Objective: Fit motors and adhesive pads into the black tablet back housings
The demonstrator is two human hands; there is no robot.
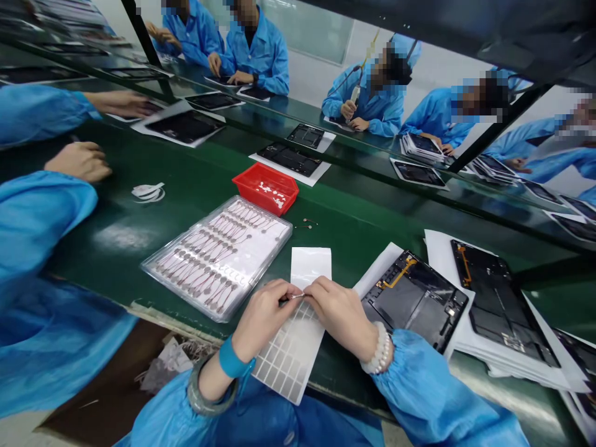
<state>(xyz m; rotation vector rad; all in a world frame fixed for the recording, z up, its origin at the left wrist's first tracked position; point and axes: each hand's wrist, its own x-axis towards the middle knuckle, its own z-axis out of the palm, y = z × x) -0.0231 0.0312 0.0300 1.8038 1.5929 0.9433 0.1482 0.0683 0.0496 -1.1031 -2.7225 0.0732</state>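
My left hand [266, 312] and my right hand [341, 315] meet fingertip to fingertip, both pinched closed. Between them is a small pale piece [298, 296], too small to name. Below the fingers lies a sheet of silvery rectangular stickers [284, 360], its near end reaching past the table edge. To the left of my left hand sits a clear plastic tray [186, 298] with rows of small round parts on thin red wires [216, 288]. Right of my right hand, an opened tablet housing [405, 301] with an orange flex cable lies on white paper.
A red bin [265, 189] with small white bits stands behind the tray. Two loose wired parts [307, 225] lie near it. More tablet housings [505, 304] are stacked at right. A co-worker's hand [80, 162] rests at left beside white strips [149, 192]. Other people work across the bench.
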